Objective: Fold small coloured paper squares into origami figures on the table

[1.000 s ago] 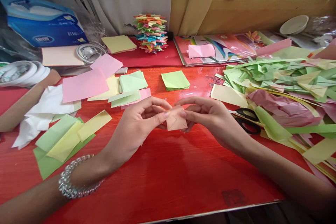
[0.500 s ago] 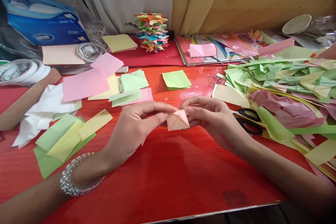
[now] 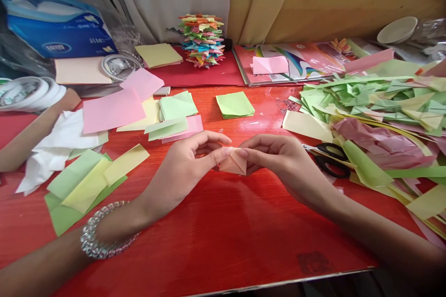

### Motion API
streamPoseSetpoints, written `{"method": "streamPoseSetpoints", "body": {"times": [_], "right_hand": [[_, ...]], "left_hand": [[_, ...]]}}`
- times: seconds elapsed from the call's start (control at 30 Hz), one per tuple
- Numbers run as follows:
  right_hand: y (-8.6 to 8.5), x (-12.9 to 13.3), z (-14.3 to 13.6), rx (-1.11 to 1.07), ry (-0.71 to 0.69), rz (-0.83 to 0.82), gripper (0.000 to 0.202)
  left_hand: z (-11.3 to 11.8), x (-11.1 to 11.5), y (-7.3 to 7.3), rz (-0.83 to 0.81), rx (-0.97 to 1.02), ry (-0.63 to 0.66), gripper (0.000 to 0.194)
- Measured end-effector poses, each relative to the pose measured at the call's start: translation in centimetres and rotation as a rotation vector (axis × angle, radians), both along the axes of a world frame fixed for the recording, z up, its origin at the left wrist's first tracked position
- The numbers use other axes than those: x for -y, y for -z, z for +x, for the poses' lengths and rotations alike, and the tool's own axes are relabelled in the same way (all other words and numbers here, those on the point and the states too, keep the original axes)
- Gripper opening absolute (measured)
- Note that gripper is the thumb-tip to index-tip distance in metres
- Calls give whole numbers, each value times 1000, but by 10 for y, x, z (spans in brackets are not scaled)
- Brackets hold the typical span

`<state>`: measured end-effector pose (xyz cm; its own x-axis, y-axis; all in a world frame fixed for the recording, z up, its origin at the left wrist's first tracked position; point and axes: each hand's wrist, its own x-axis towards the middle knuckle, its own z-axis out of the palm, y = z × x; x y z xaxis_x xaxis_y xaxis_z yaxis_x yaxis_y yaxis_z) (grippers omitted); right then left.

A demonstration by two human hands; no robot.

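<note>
A small folded peach paper [image 3: 232,163] with crease lines is held up above the red table [image 3: 216,241]. My left hand [image 3: 190,160] pinches its upper left side between thumb and fingers; a beaded bracelet circles that wrist. At its upper right edge, my right hand [image 3: 273,155] grips the paper the same way, the two thumb tips close together. Some fingertips are hidden behind the paper. Beyond the hands lies a stack of green square sheets [image 3: 235,105].
Black-handled scissors [image 3: 331,158] lie right of my right hand, beside a heap of green folded strips [image 3: 376,102]. Pink sheets [image 3: 113,110] and green and yellow papers [image 3: 87,185] are on the left. A colourful paper tower [image 3: 202,41] stands at the back.
The peach paper has turned a little, and its creases show differently. Both thumbs have moved closer together at its top edge, and the left index finger has lifted off it.
</note>
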<state>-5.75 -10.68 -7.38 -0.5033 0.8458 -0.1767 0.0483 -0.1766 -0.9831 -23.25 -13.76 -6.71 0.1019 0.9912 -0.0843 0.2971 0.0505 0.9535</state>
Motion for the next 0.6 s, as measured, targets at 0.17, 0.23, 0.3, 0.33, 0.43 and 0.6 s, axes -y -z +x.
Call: {"method": "streamPoseSetpoints", "body": {"times": [0.17,0.23,0.3,0.33,0.43,0.6], "right_hand": [[-1,0,0,63,31,36,19],[-2,1,0,102,29,60,20],[-2,3,0,147,23,92,20],[-2,3,0,167,18,107,20],[-1,4,0,192,-5,144,19],[1,2,0,178,-38,156,19]], "left_hand": [[-1,-3,1,-45,-41,100,22],[-2,-3,0,-40,-77,115,22],[-2,-4,0,-31,-105,114,23],[-2,-4,0,-31,-109,114,22],[-2,-4,0,-45,-77,109,19],[-1,-4,2,-104,112,78,15]]}}
